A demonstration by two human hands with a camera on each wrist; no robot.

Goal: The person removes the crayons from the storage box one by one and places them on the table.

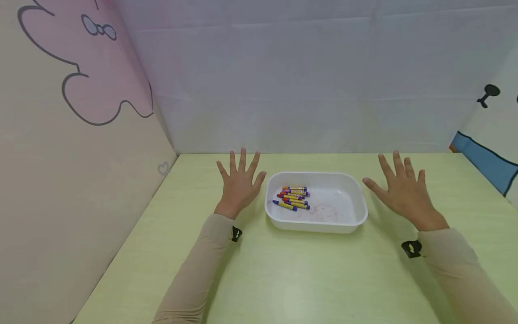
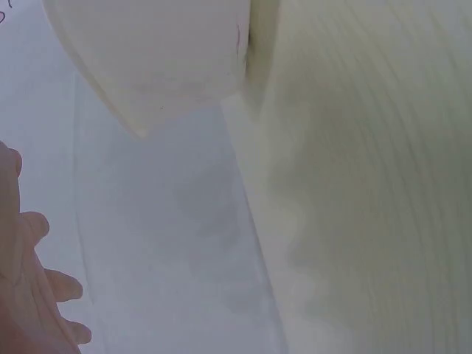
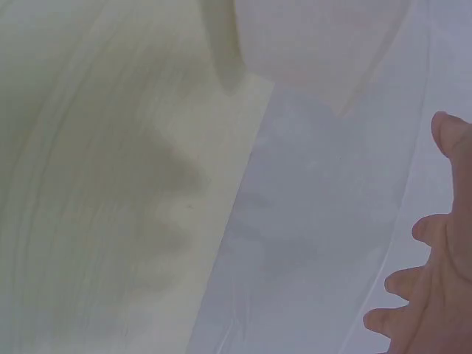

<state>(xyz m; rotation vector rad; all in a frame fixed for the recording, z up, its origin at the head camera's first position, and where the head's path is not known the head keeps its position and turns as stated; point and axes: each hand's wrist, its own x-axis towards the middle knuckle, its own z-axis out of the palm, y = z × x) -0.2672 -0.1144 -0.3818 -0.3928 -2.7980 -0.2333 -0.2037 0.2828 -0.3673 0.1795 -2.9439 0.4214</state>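
A white plastic tray [image 1: 340,225] stands on the table between my two hands. Several crayons [image 1: 294,198] in yellow wrappers lie in a loose pile at its left side, with orange, pink, red and blue tips. My left hand [image 1: 239,186], fingers spread, hovers just left of the tray and holds nothing. On the other side, my right hand [image 1: 406,195] is likewise spread, its thumb pointing toward the tray's right rim. Both wrist views show the tray's outer wall [image 2: 162,59] with the fingers apart from it.
The pale yellow-green table [image 1: 291,274] runs back to a white sheet-like wall [image 1: 307,90]. At the left rises a side panel [image 1: 81,180] with a pink cartoon drawing. Another panel with a blue printed shape [image 1: 489,157] borders the right side.
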